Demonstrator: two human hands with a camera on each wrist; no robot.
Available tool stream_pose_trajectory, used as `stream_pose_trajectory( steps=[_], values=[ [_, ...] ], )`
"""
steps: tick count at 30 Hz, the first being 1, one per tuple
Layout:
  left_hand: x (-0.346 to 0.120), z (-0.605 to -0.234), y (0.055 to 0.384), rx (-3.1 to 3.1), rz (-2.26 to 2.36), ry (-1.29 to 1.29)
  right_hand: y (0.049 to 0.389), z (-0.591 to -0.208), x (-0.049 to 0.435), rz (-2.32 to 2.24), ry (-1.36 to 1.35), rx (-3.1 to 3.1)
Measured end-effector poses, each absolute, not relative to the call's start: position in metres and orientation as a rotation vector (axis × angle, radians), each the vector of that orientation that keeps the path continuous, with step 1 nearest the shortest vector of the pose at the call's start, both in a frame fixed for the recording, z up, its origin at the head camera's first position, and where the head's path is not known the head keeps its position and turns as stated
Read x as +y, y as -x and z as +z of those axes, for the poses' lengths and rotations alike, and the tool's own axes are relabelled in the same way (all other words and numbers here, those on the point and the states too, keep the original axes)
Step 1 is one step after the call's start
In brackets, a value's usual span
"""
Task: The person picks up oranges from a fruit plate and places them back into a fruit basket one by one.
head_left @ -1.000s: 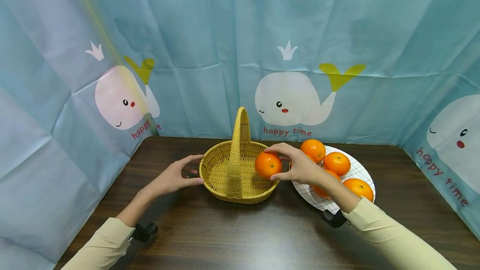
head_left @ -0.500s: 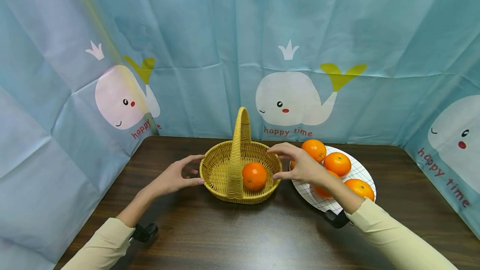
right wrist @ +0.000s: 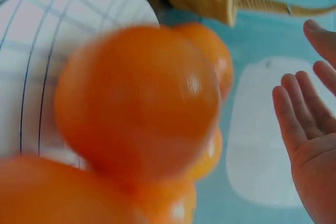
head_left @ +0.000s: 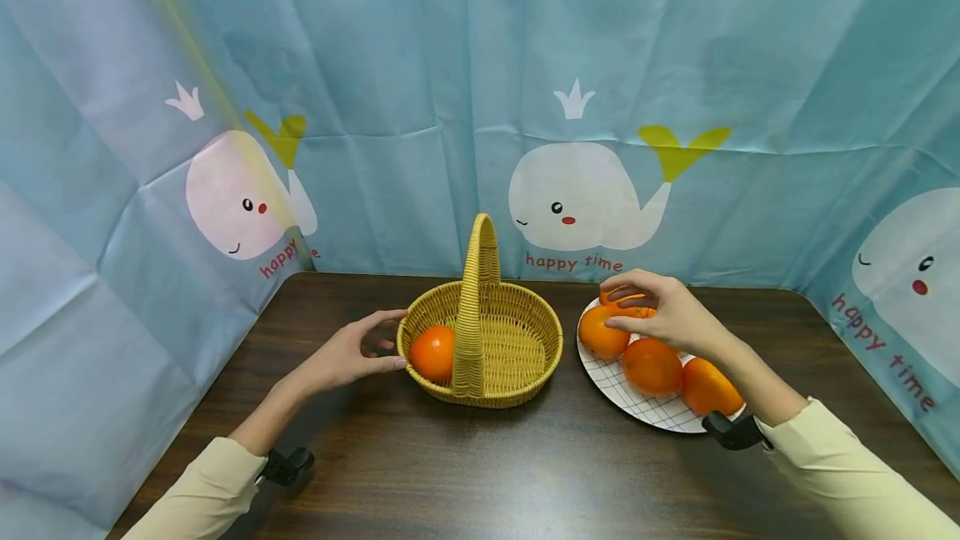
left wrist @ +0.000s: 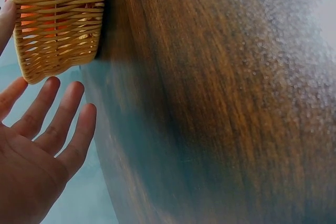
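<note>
A yellow wicker basket (head_left: 517,392) with a tall arched handle stands mid-table in the head view. One orange (head_left: 432,354) lies inside it, left of the handle. My left hand (head_left: 341,357) touches the basket's left end with thumb and index finger; its other fingers are spread in the left wrist view, where the basket (left wrist: 63,22) shows at top left. Over the back of a white checked plate (head_left: 615,382) is my right hand (head_left: 671,311), relaxed and holding nothing. Several oranges (head_left: 652,367) sit on that plate, one partly hidden behind the fingers.
The dark wooden table (head_left: 487,465) extends in front of the basket and plate. A light blue curtain (head_left: 420,107) printed with whales hangs right behind the table's back edge and along both sides.
My right hand let go of the orange in the basket and moved right, over the plate. That orange rolled left past the handle. Oranges on the plate shifted. My left hand stayed put.
</note>
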State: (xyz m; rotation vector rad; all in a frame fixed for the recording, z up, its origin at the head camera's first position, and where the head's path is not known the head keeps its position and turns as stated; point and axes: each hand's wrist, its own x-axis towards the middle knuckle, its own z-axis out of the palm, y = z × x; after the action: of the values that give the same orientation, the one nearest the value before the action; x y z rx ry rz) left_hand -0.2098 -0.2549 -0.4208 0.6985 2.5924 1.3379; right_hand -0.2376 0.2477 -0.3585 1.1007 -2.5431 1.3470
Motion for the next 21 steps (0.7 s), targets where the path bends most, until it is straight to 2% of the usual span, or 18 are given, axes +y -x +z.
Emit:
stream_pose_trajectory(
  steps=[10,21],
  values=[
    [-0.255,-0.419,0.21,2.592,1.32,-0.698,0.235,-0.35,0.298,1.31,-0.91,-2.637],
    [-0.255,-0.421,0.211,2.58,1.324,-0.732,0.236,-0.362,0.337,1.22,-0.757,-2.757]
  ],
)
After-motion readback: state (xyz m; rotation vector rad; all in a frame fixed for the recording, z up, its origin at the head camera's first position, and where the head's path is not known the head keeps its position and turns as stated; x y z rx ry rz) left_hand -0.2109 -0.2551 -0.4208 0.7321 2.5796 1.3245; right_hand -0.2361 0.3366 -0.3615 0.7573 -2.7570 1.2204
